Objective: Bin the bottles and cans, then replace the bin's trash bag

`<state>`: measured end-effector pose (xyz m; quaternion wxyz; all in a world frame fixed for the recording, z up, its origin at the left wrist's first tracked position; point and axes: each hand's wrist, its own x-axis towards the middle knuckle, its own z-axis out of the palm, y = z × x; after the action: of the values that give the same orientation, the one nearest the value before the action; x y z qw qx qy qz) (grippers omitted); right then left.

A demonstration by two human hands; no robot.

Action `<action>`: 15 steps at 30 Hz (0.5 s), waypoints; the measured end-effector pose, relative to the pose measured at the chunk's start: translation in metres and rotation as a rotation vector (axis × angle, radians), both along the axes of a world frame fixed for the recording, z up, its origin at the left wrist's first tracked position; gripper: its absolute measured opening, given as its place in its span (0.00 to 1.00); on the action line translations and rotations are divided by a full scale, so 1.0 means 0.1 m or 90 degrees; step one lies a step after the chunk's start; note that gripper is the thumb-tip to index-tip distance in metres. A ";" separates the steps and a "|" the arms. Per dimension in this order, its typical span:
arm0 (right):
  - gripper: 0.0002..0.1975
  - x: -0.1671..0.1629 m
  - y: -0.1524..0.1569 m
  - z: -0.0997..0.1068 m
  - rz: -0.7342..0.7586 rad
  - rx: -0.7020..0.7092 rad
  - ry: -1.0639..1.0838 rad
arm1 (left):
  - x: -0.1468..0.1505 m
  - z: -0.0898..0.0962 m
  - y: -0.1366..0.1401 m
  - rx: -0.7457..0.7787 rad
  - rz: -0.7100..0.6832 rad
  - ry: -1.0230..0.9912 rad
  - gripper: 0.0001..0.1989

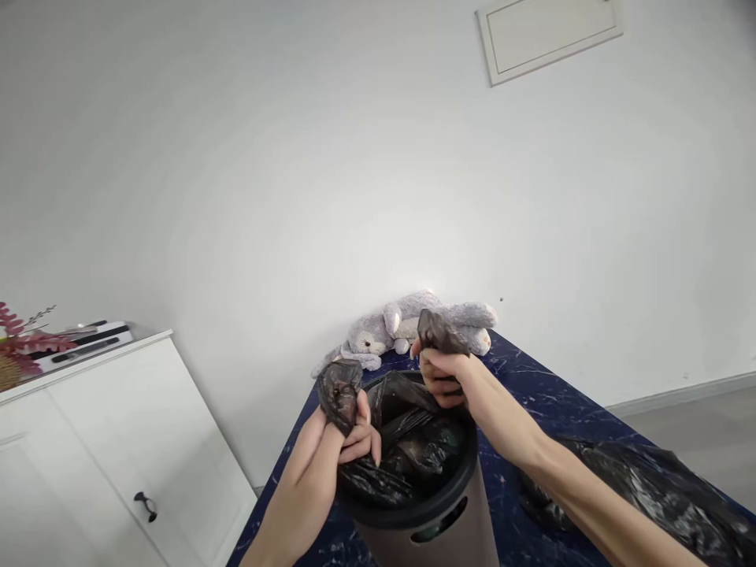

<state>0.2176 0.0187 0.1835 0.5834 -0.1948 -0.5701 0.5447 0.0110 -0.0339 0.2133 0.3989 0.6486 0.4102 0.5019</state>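
A black garbage bag [422, 453] sits inside a brown trash can [437, 543] with a dark rim, its contents bulging under the plastic. My left hand [336, 445] grips a gathered part of the bag's top at the left side of the can. On the far right side, my right hand [442, 374] is closed around another bunched part of the bag's top. Both gathered ends stick up out of my fists above the rim. An oval handle slot shows in the front of the can.
The can stands on a blue marble-patterned table [531, 386]. A grey plush rabbit [407, 323] lies behind it against the white wall. Another black plastic bag [655, 488] rests at the right, partly behind my right forearm. A white cabinet [130, 449] stands on the left.
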 end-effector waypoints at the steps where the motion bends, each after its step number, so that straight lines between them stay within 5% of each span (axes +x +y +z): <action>1: 0.13 -0.01 -0.04 0.00 -0.022 0.012 -0.035 | -0.02 0.00 0.02 -0.003 -0.011 0.020 0.18; 4: 0.15 -0.02 -0.10 -0.01 -0.086 0.069 -0.110 | -0.06 0.02 0.04 0.002 -0.045 0.063 0.13; 7: 0.17 -0.04 -0.10 -0.02 -0.054 0.104 -0.114 | 0.01 0.06 -0.01 0.006 0.012 0.128 0.09; 10: 0.14 -0.07 -0.09 -0.01 -0.031 0.126 -0.139 | 0.11 0.09 -0.07 0.001 0.048 0.159 0.13; 15: 0.12 -0.10 -0.19 0.02 -0.159 0.103 -0.222 | 0.12 0.10 -0.11 0.018 0.029 0.202 0.19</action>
<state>0.2071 -0.0002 0.1853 0.5527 -0.3075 -0.6753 0.3792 0.0229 -0.0445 0.2234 0.3083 0.7159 0.4755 0.4078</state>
